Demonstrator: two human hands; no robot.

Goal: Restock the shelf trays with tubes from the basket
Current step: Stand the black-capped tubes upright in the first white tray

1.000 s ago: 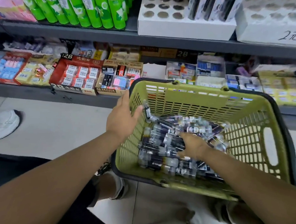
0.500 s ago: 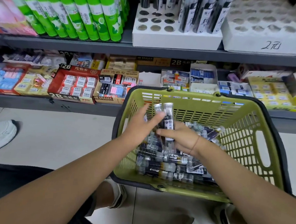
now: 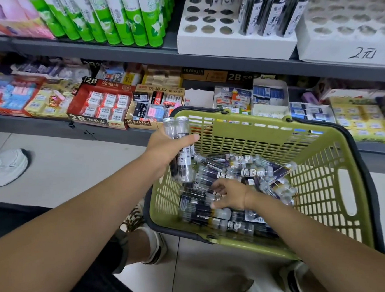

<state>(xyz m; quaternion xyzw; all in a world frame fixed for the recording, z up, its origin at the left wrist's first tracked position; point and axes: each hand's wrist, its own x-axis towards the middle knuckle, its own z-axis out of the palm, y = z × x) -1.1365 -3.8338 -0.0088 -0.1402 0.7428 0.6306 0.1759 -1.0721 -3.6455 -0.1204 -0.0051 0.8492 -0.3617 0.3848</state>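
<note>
The green basket (image 3: pixel 257 123) stands below the white shelf tray (image 3: pixel 235 45), loose tubes (image 3: pixel 251 172) inside; the left grip (image 3: pixel 167 149) is closed round a clutch of tubes (image 3: pixel 176 128) at its left wall, and one-handed they may slip. Earlier both hands shared them; now the right grip (image 3: pixel 231 195) digs in the heap, closure unclear.

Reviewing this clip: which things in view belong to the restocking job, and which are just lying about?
Job: held tubes in left hand; right hand among the loose tubes; basket; white tray on the top shelf.
Lying about: green sticks; eraser boxes; white shoe.
</note>
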